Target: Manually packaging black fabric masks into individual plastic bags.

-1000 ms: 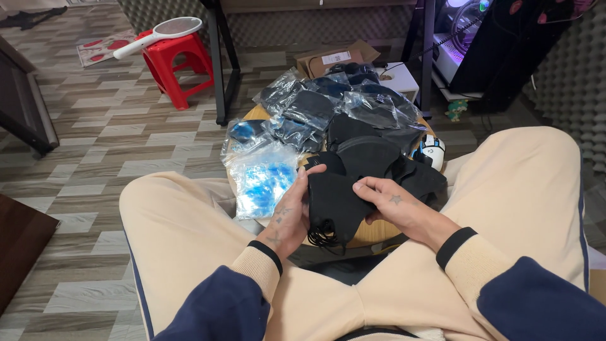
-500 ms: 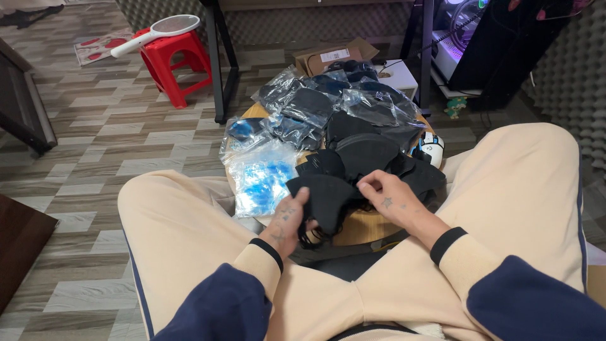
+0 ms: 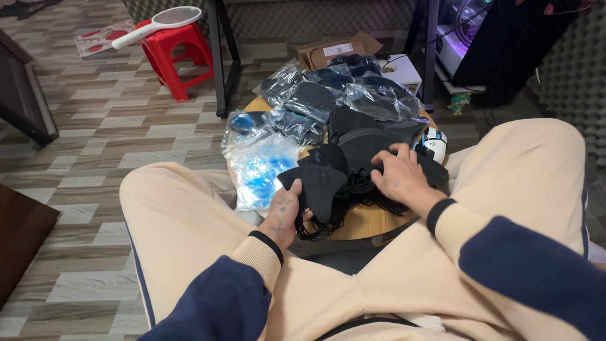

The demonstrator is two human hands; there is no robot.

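Far left: red stool [image 3: 169, 45] w/ white racket-shaped swatter [image 3: 158, 22] on top. Left hand [image 3: 285, 218] at near edge of round wooden desk [image 3: 363, 221], fingers clamped on black face mask [image 3: 317, 186]; fingertips hidden under fabric. Clear bag w/ blue items [image 3: 260, 169] just beside. Right hand [image 3: 399, 177] resting on heap of black masks [image 3: 363, 148], fingers spread apart, tips partly buried. Desk mostly covered. Bagged masks [image 3: 322, 98] behind, contents hard to make out.

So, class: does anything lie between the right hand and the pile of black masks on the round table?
Nothing visible. The right hand already rests on the pile of black masks; the left hand holds one black mask at the table's near edge.
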